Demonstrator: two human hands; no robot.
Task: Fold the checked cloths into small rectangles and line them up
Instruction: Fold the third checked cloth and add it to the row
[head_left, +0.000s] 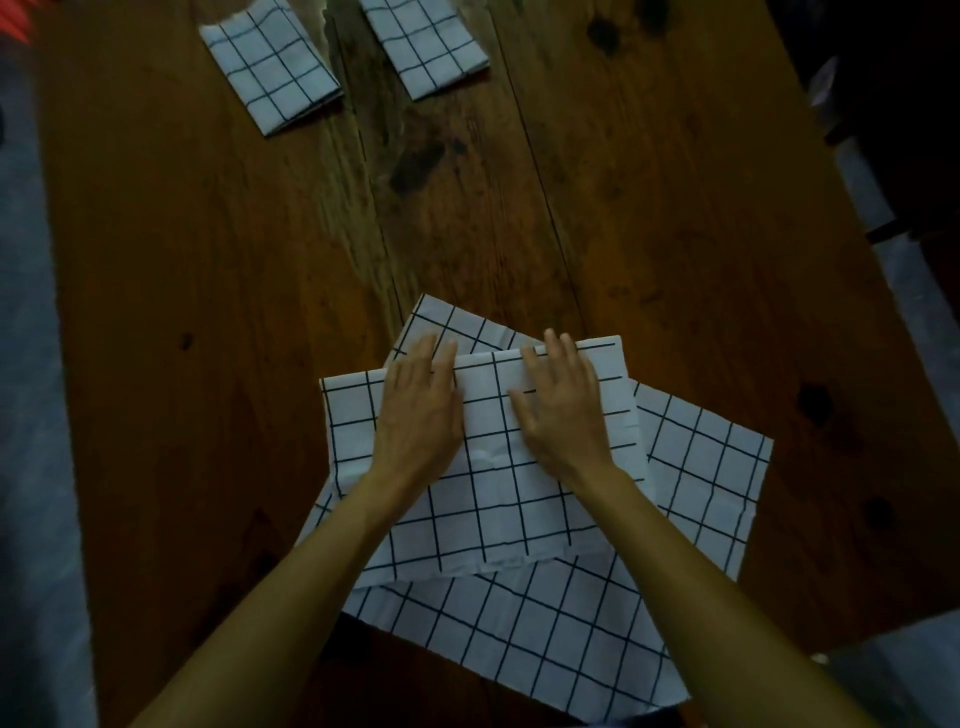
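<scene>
A white cloth with a black check (498, 499), folded over once, lies on top of a larger spread checked cloth (696, 467) at the near edge of the wooden table (208, 291). My left hand (418, 410) and my right hand (563, 402) press flat on the upper cloth near its far folded edge, fingers straight, a short gap between them. Two small folded checked rectangles lie side by side at the far end: one to the left (270, 65), one to the right (423, 44).
The table's wide middle shows dark knots and a plank seam. Grey floor runs along the left side (31, 364). Dark furniture stands at the upper right (893, 104). The lower cloth hangs a little over the near table edge.
</scene>
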